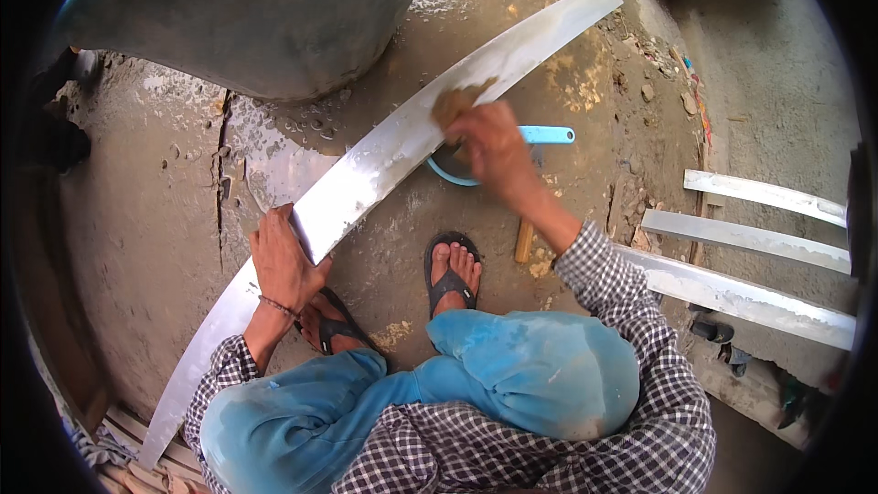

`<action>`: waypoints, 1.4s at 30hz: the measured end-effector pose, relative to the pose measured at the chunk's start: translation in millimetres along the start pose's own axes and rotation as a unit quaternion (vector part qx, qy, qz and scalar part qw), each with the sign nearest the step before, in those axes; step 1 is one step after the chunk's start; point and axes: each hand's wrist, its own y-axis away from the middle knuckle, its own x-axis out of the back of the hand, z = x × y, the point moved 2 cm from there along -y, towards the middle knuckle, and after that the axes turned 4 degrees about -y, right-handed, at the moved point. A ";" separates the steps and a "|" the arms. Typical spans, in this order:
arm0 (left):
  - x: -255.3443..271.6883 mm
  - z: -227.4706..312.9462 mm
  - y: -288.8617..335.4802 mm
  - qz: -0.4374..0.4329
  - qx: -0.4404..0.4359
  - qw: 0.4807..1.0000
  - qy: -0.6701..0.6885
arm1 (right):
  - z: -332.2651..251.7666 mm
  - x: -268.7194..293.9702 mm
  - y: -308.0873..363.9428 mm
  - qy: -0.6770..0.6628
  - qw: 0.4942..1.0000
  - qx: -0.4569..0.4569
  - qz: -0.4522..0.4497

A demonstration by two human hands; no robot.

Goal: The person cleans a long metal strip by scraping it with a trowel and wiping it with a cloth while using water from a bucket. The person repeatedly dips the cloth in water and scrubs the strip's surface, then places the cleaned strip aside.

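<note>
A long, flat metal straightedge [366, 160], shiny and wet-looking, slants across the view from lower left to upper right. My left hand [282, 261] grips its near part, the fingers over one edge and the thumb by the other. Further up the bar, my right hand [494, 146] is closed on a brown wad [457, 102] pressed to the metal. Motion smears both, so the wad's material is unclear. Partly covered by the bar and that hand is a light blue dipper [547, 134]. Beside my right forearm a wooden handle [524, 241] shows; its other end is hidden.
At the upper left stands a large dark rounded container [256, 18]. Several pale metal bars [750, 242] lie at the right, near a concrete wall [768, 82]. A crack [222, 165] runs through the wet floor. My sandalled feet [453, 274] are close below the straightedge.
</note>
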 end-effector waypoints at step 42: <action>-5.2 -38.2 57.6 0.033 0.022 0.997 -0.066 | -56.4 -26.5 30.5 -0.014 0.999 -0.035 0.036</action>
